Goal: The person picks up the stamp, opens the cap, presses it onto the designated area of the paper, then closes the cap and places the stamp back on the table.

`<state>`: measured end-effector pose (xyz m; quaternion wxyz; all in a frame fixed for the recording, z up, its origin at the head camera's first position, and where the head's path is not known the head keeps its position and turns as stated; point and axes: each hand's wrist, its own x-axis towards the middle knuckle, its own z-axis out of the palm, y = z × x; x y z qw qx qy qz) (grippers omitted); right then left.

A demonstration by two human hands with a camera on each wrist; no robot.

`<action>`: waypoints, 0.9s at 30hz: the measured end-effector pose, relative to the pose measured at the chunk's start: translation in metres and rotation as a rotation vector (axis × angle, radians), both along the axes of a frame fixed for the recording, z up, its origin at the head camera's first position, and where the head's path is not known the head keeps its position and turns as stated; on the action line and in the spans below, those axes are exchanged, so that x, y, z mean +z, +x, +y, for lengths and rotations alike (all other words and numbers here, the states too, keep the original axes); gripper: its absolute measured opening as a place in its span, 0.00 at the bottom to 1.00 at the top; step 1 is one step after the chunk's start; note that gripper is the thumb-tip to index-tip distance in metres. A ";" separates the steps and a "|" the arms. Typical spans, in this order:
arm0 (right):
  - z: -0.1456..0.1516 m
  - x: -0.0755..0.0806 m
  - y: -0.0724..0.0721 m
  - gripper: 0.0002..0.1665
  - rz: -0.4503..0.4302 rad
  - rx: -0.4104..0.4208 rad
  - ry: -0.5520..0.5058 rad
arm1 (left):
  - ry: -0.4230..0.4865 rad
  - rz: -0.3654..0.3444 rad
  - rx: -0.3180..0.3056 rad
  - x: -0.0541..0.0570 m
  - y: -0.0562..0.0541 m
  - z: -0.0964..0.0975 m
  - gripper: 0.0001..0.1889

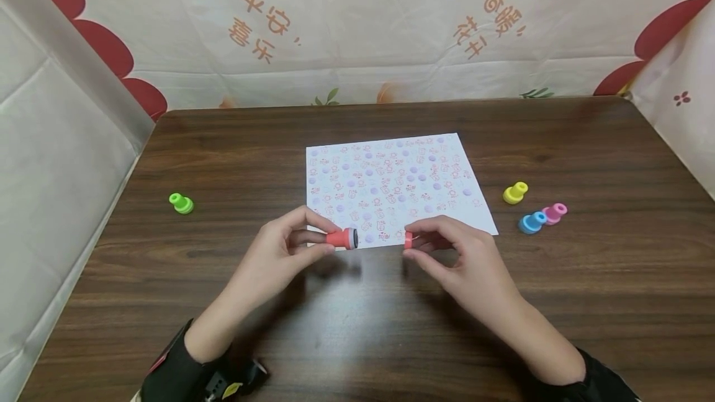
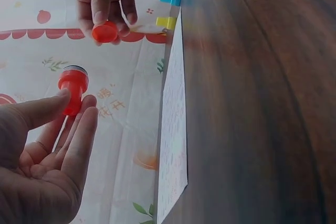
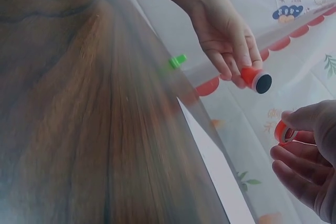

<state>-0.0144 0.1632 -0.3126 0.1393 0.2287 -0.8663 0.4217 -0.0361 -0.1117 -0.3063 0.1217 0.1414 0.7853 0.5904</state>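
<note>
Head view: pinching uncapped red stamp [image 1: 339, 239] in left hand [image 1: 282, 245], red cap [image 1: 408, 240] in right hand [image 1: 465, 254], not touching, near printed paper [image 1: 393, 185].

One green stamp [image 1: 181, 203] at left, one red stamp [image 1: 337, 239] midway, three at right: yellow stamp [image 1: 515, 193], blue stamp [image 1: 532, 223], pink stamp [image 1: 555, 213]. One red cap [image 1: 408, 240], one printed sheet [image 1: 385, 191], one counter [image 1: 357, 340].

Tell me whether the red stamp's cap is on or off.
Off: the right hand pinches the red cap, apart from the red stamp in the left hand; the stamp's dark end shows uncovered.
</note>
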 end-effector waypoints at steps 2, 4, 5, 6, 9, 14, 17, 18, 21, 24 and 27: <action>0.004 0.000 0.000 0.21 0.004 -0.010 0.004 | 0.010 0.003 -0.007 0.002 -0.001 0.003 0.09; 0.008 -0.001 0.000 0.21 0.007 -0.018 0.010 | 0.016 0.012 -0.017 0.004 -0.003 0.006 0.10; 0.010 -0.002 0.000 0.21 0.011 -0.024 0.015 | 0.023 0.014 -0.022 0.005 -0.004 0.008 0.10; 0.012 -0.002 0.000 0.21 0.013 -0.027 0.018 | 0.024 0.021 -0.027 0.006 -0.005 0.010 0.10; 0.018 -0.004 0.000 0.21 0.020 -0.042 0.030 | 0.018 0.038 -0.034 0.009 -0.009 0.016 0.09; 0.027 -0.006 0.001 0.21 0.022 -0.074 0.049 | -0.015 0.103 -0.042 0.011 -0.018 0.028 0.08; 0.031 -0.007 0.001 0.22 0.022 -0.083 0.050 | -0.052 0.158 -0.048 0.011 -0.023 0.037 0.08; 0.031 -0.007 0.001 0.22 0.021 -0.086 0.050 | -0.065 0.173 -0.049 0.011 -0.024 0.040 0.08; 0.034 -0.008 0.002 0.21 0.013 -0.090 0.049 | -0.103 0.208 -0.054 0.012 -0.029 0.050 0.07; 0.035 -0.008 0.002 0.21 0.006 -0.097 0.053 | -0.160 0.246 -0.060 0.013 -0.035 0.061 0.07; 0.035 -0.008 0.003 0.21 -0.001 -0.104 0.049 | -0.239 0.301 -0.070 0.013 -0.039 0.071 0.06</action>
